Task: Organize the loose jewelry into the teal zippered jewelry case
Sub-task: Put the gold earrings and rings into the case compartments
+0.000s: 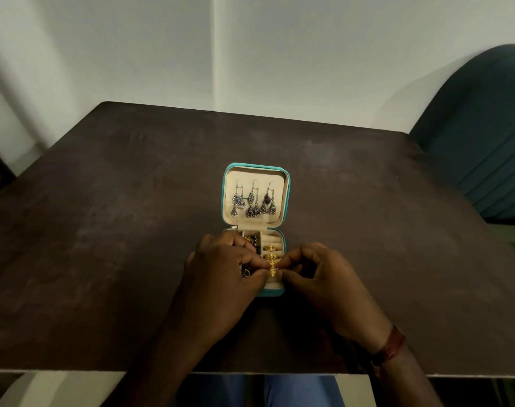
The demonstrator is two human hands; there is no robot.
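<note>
left hand (224, 265) and right hand (317, 271): fingertips of both pinch one gold ring (273, 272) between them | jewelry case (256, 230): open on the counter (103, 230), base under the hands, lid just beyond them | silver earrings (254, 201) hang in lid | more gold rings (270, 252) just beyond the fingertips

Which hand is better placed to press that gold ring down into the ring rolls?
Probably the right hand. Both hands pinch the gold ring over the ring rolls on the case's right side, but the left hand reaches across the other compartments and covers them.
</note>
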